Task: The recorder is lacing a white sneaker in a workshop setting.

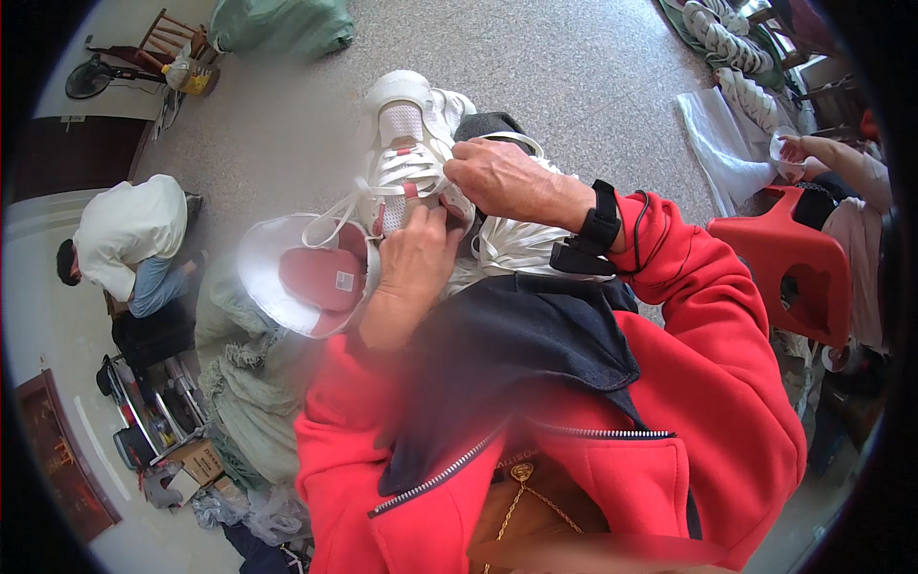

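Observation:
A white sneaker point(402, 120) with pink accents lies in front of me, toe pointing away, its white laces point(406, 172) crossed over the front. At its opening, my left hand point(416, 263) has bent fingers pressed to the pink-lined edge. My right hand point(497, 177) is closed at the sneaker's right side, and a white lace loop point(524, 137) runs out behind it. Its fingertips are partly hidden. Left of my left hand is a white rounded piece with a pink inside point(325, 277) and a small square label. Below my right wrist lies a bundle of white laces point(521, 247).
A red plastic stool point(789, 258) stands at right, near another person's arm point(846, 158) and a white sheet point(722, 143). More white shoes point(727, 43) lie at far right. At left, a person in white point(134, 234) bends over. A green sack point(282, 27) sits at the back.

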`<state>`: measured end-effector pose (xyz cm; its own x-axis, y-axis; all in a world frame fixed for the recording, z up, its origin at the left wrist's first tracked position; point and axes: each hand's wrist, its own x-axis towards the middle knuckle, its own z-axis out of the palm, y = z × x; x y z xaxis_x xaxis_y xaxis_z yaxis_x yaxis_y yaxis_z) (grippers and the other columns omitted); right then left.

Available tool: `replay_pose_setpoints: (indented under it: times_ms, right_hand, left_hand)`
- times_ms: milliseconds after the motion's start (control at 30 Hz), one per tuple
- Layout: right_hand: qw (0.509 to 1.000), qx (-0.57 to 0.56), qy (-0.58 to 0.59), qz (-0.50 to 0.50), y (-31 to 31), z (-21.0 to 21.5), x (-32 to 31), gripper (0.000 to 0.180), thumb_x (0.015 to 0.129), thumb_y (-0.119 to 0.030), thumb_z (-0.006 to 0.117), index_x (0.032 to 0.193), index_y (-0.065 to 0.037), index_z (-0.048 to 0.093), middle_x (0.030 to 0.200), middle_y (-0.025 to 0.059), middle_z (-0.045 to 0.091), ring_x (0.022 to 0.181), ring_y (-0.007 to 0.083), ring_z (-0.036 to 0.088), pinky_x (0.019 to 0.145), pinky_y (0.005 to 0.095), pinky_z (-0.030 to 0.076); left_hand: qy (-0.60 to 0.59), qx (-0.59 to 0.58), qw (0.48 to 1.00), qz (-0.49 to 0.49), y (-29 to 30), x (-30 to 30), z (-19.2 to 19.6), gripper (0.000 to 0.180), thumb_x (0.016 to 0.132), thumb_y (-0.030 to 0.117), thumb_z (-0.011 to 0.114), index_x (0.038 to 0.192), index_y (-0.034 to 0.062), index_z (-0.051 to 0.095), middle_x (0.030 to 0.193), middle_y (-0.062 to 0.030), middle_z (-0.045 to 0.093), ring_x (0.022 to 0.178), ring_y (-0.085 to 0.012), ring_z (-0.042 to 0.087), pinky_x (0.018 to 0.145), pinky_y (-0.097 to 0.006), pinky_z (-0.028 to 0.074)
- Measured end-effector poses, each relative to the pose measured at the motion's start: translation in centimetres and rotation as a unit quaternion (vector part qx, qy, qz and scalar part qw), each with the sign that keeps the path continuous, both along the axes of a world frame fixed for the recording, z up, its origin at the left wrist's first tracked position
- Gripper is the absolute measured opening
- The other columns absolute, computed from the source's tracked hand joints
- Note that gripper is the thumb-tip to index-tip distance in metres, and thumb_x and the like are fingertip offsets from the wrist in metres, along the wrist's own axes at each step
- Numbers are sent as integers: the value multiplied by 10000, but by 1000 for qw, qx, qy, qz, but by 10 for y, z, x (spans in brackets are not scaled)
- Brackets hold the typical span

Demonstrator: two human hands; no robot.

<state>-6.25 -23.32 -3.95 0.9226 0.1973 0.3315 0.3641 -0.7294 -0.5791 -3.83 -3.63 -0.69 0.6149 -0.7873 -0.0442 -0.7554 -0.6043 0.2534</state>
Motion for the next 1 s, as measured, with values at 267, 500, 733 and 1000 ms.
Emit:
replay_pose_setpoints:
  times_ms: [267, 500, 733, 1000]
  right_hand:
    - [998, 66, -22, -4, -3, -11, -2, 86, 826, -76, 593, 773, -14, 565, 771, 144, 541, 751, 359, 587, 672, 444, 473]
    - [993, -94, -74, 23, 4, 0, -1, 79, 822, -62, 602, 874, -13, 567, 830, 148, 553, 782, 341, 595, 691, 444, 481]
    - [988, 146, -30, -50, 6, -20, -8, 87, 837, -66, 590, 864, -1, 539, 835, 174, 579, 793, 392, 603, 687, 454, 492]
    - [985, 170, 18, -37, 12, -17, -23, 301, 813, -165, 688, 990, -3, 506, 926, 184, 555, 891, 382, 580, 765, 431, 480]
  left_hand:
    - [261, -302, 902, 164, -10, -1, -30, 229, 902, 49, 564, 1096, -61, 613, 877, -196, 650, 705, -319, 650, 650, -411, 517]
    - [142, -329, 924, 131, -18, -4, -39, 217, 914, 25, 557, 1105, -43, 634, 818, -163, 670, 684, -263, 675, 625, -371, 518]
    - [225, -371, 882, 185, -18, -3, -43, 192, 912, 20, 555, 1069, -32, 652, 809, -171, 680, 707, -292, 679, 657, -379, 518]
    - [197, -356, 896, 177, -27, 2, -30, 173, 938, 39, 511, 1006, -28, 655, 751, -171, 666, 694, -291, 681, 632, -399, 507]
